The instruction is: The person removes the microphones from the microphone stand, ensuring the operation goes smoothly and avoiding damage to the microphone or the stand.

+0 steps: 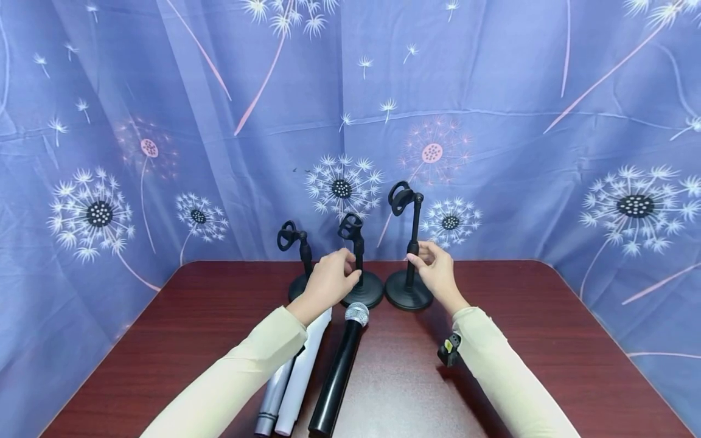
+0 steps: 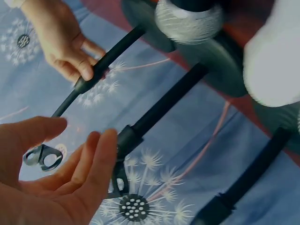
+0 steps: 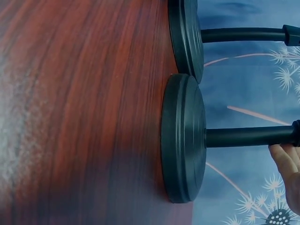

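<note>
Three black desktop microphone stands are lined up at the back of the table: a left stand (image 1: 305, 252), a middle stand (image 1: 359, 255) and a taller right stand (image 1: 414, 225). With thumb and fingers, my right hand (image 1: 436, 272) pinches the right stand's pole around its collar, plainly seen in the left wrist view. My left hand (image 1: 328, 280) is beside the middle stand's pole. In the left wrist view its thumb and fingers (image 2: 101, 164) are spread apart, holding nothing. Only fingertips of the right hand (image 3: 288, 164) show in the right wrist view.
In front of the stands lie a black microphone (image 1: 339, 371) with a silver mesh head, a white microphone (image 1: 303, 371) and a grey one (image 1: 274, 395), partly under the left forearm. A blue dandelion-print curtain (image 1: 493, 121) hangs behind the reddish-brown table (image 1: 547, 340).
</note>
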A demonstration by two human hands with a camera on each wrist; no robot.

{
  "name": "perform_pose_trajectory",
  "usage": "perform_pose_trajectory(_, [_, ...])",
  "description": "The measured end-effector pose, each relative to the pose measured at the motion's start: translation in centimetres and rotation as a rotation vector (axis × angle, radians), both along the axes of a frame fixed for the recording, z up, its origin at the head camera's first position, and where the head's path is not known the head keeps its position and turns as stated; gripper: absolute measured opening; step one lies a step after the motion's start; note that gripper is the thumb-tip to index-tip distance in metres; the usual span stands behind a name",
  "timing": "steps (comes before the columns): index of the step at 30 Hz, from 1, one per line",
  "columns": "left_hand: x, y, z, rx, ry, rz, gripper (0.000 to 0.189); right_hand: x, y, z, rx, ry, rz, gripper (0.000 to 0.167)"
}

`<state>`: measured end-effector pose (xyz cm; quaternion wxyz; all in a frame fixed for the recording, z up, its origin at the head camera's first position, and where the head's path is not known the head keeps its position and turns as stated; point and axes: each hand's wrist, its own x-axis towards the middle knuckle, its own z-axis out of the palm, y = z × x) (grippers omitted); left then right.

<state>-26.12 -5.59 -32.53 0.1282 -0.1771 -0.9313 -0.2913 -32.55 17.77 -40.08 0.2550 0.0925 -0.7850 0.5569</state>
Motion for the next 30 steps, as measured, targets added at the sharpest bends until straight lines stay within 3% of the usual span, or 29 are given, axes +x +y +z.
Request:
perform_pose_trajectory(9, [-2.0, 3.1, 3.1, 0.247, 0.140, -0.052, 0.030, 0.1, -0.2, -0.1, -0.063, 0.000, 0.005, 0.031])
perform_pose_trajectory(17, [-3.9, 6.3, 4.8, 0.395, 0.293, -0.068, 0.043, 0.1, -0.1, -0.2, -0.066, -0.004, -0.007, 0.034])
perform_pose_trajectory(21, [-4.8, 8.1, 5.3, 0.464, 0.276, -0.050, 0.048, 0.4, 0.0, -0.1, -0.048, -0.015, -0.021, 0.034])
perform_pose_trajectory(25, [-5.6, 9.6, 5.6, 0.523, 0.224, -0.011, 0.052, 1.7, -0.5, 1.3, -0.048, -0.010, 0.002, 0.034])
perform_pose_trajectory(28, [-5.9, 10.6, 5.9, 0.524, 0.183, 0.026, 0.054, 2.5, -0.9, 2.2, -0.038, -0.013, 0.003, 0.034])
perform_pose_trajectory(30, [-6.0, 11.1, 6.1, 0.508, 0.152, 0.050, 0.055, 2.2, -0.8, 1.8, -0.039, -0.016, -0.003, 0.034])
